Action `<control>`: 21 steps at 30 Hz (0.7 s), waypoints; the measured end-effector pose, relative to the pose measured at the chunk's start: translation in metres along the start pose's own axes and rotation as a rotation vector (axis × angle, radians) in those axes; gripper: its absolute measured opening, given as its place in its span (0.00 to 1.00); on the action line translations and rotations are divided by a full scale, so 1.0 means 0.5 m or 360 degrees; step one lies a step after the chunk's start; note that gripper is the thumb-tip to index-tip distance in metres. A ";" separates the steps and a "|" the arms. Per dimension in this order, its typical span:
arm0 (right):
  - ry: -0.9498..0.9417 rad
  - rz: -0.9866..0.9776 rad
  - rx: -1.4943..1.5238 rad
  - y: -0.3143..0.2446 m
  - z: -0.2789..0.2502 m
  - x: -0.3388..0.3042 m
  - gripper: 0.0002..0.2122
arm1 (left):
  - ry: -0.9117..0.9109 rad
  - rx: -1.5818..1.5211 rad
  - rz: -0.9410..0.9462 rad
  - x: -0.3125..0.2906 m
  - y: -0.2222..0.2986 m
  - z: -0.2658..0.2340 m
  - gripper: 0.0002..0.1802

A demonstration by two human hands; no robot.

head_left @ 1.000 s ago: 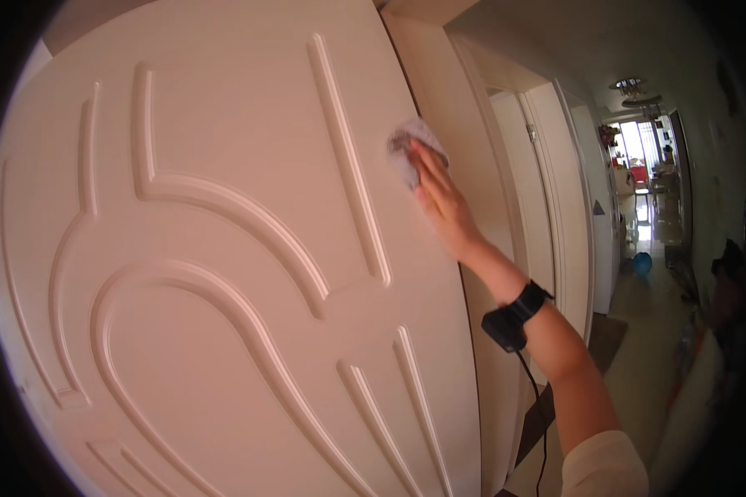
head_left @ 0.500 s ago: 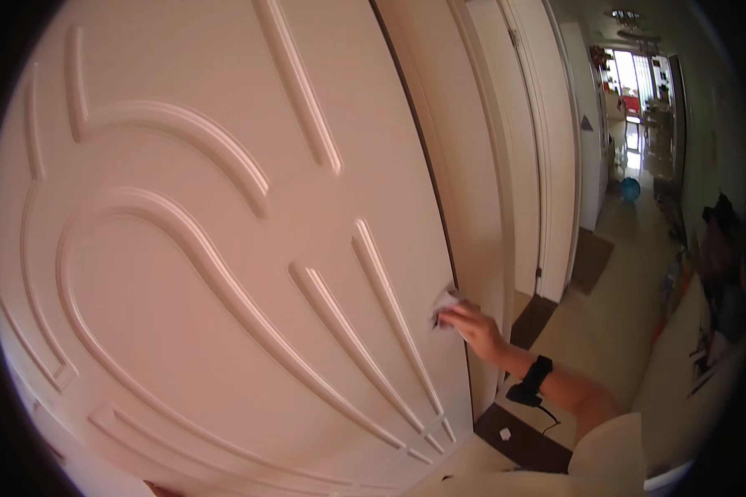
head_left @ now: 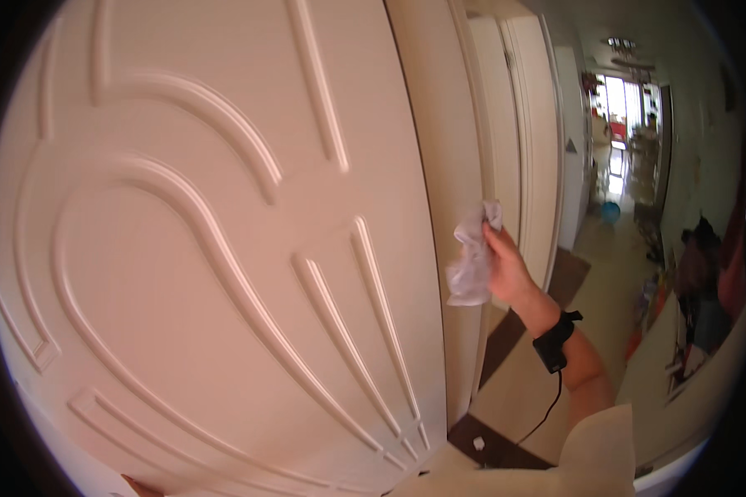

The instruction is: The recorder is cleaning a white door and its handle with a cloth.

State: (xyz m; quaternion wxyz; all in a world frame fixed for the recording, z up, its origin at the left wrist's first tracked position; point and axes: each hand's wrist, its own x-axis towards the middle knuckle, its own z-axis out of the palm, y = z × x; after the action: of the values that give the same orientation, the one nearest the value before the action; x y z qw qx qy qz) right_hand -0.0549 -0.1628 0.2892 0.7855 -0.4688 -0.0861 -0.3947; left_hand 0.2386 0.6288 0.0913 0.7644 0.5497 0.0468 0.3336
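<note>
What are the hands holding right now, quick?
Left hand: out of view, so I can't tell.
Right hand: closed, holding a crumpled pale cloth.

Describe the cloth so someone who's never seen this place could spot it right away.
Start at the big pale door filling the view's left. Just past its right edge, the right hand holds the cloth. It is limp, crumpled and pale lilac, unlike the smooth, rigid door frame behind it.
</note>
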 end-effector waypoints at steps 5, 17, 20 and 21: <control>-0.0271 0.0081 -0.0350 -0.199 0.047 0.245 0.17 | -0.0026 -0.0080 -0.0002 -0.014 -0.005 -0.005 0.31; -0.0474 -0.2019 -0.1273 -0.456 0.638 0.570 0.19 | 0.0064 0.0087 0.0013 -0.068 0.034 0.027 0.32; -0.0560 -0.2570 -0.1935 -0.453 0.652 0.633 0.18 | 0.0030 0.0231 0.0184 -0.057 0.010 0.008 0.32; -0.0592 -0.2554 -0.1931 -0.445 0.650 0.619 0.18 | 0.0069 0.0231 0.0190 -0.060 0.013 -0.007 0.32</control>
State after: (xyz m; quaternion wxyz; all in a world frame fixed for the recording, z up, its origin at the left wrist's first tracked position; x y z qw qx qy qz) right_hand 0.0739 -0.1237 0.7715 -0.1058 -0.6454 -0.2808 -0.7025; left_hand 0.2109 0.6159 0.0865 0.7002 0.5980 0.0544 0.3861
